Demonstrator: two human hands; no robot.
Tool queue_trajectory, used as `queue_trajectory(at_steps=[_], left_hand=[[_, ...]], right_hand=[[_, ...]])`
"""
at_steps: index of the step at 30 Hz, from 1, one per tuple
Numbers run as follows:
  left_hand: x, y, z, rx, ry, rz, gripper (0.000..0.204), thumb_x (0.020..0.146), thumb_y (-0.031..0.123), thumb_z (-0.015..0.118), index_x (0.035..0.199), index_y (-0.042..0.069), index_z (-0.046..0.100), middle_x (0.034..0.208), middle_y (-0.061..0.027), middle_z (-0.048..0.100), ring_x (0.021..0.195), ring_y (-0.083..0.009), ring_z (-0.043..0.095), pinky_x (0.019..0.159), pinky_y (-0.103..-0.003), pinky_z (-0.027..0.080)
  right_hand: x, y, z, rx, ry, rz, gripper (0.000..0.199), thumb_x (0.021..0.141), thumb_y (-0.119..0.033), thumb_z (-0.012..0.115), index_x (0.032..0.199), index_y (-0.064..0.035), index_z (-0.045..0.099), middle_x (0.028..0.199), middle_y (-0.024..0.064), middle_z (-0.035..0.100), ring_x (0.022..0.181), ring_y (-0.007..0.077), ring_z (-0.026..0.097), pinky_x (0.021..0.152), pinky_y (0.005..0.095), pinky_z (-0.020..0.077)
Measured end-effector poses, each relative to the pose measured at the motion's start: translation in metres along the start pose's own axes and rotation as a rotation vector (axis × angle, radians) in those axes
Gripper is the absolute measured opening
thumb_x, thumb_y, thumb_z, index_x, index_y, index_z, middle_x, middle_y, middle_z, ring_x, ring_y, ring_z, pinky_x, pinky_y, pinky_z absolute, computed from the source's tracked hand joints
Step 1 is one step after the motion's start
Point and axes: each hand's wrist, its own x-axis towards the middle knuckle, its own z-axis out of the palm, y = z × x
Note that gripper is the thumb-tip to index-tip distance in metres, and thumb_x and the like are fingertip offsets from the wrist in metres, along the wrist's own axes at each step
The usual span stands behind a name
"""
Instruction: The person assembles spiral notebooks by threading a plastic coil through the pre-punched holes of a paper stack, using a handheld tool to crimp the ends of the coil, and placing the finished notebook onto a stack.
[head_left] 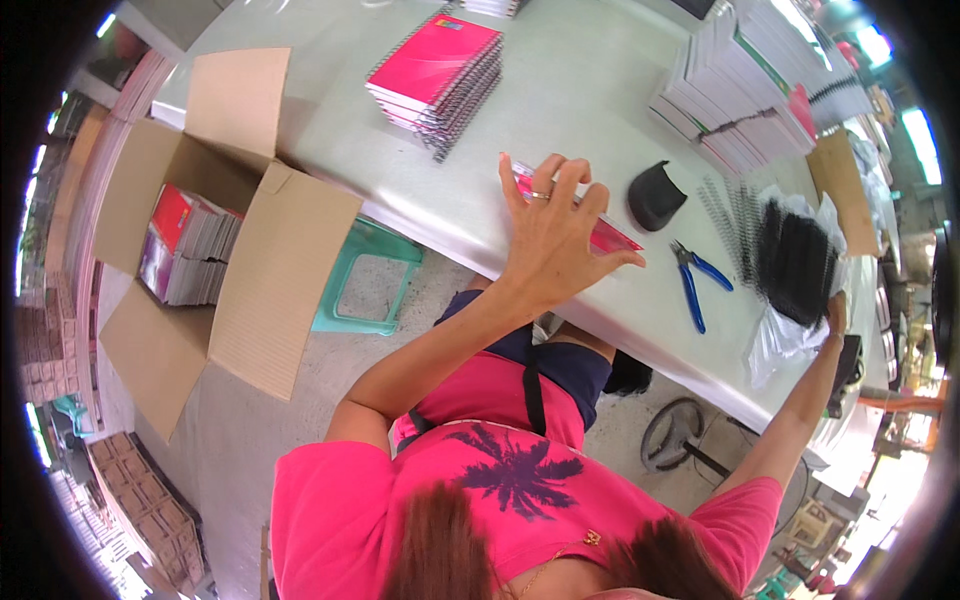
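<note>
My left hand (560, 225) is at the front edge of the table, its fingers curved over a red-covered notebook (613, 238) seen nearly edge-on. The palm and fingers hide most of that notebook. My right arm stretches far to the right, where my right hand (837, 313) is beside a pile of black spiral binding coils (795, 262) on clear plastic. Its fingers are mostly hidden. Between the hands lie blue-handled cutting pliers (694, 285) and a black curved holder (656, 196).
A stack of red spiral notebooks (437, 62) stands at the back. Tall stacks of bound pages (735, 85) fill the back right of the table (560, 85). To the left, an open cardboard box (285, 270) holds several books (190, 245), next to a green stool (395, 275).
</note>
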Motion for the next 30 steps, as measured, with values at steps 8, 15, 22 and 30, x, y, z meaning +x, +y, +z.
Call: queue_trajectory(at_steps=[8,15,22,30], left_hand=[[-0.002,0.000,-0.006,0.085,-0.020,0.029,0.057,0.065,0.050,0.085,0.091,0.010,0.055,0.117,-0.0092,0.043,0.119,-0.0330,0.040,0.103,-0.073,0.015],[0.001,0.001,-0.005,0.109,-0.033,0.013,0.052,0.068,0.047,0.084,0.094,0.011,0.056,0.120,-0.0106,0.043,0.121,-0.0346,0.040,0.103,-0.071,0.015],[-0.001,-0.006,-0.003,0.050,-0.011,0.016,0.054,0.065,0.046,0.084,0.096,0.012,0.057,0.119,-0.0104,0.044,0.119,-0.0343,0.042,0.101,-0.069,0.020],[-0.009,-0.010,-0.002,0.086,0.049,0.013,0.055,0.063,0.046,0.084,0.096,0.012,0.055,0.116,-0.0090,0.046,0.118,-0.0332,0.041,0.100,-0.072,0.022]], right_hand=[[-0.022,-0.114,-0.013,0.331,0.131,0.274,0.040,0.091,-0.015,0.040,0.125,0.0033,0.050,0.116,0.0289,0.058,0.113,0.0429,0.056,0.095,0.0504,0.0473],[-0.026,-0.137,-0.038,0.327,0.156,0.349,0.037,0.089,-0.012,0.041,0.119,0.0059,0.051,0.117,0.0309,0.057,0.116,0.0425,0.056,0.097,0.0512,0.0464],[-0.025,-0.131,-0.021,0.294,0.421,0.276,0.031,0.090,-0.012,0.043,0.113,0.0043,0.056,0.108,0.0296,0.061,0.106,0.0408,0.062,0.093,0.0527,0.0495],[0.001,-0.158,-0.004,0.372,0.318,0.236,0.031,0.091,-0.011,0.043,0.113,0.0049,0.056,0.105,0.0291,0.062,0.103,0.0430,0.061,0.091,0.0526,0.0497]])
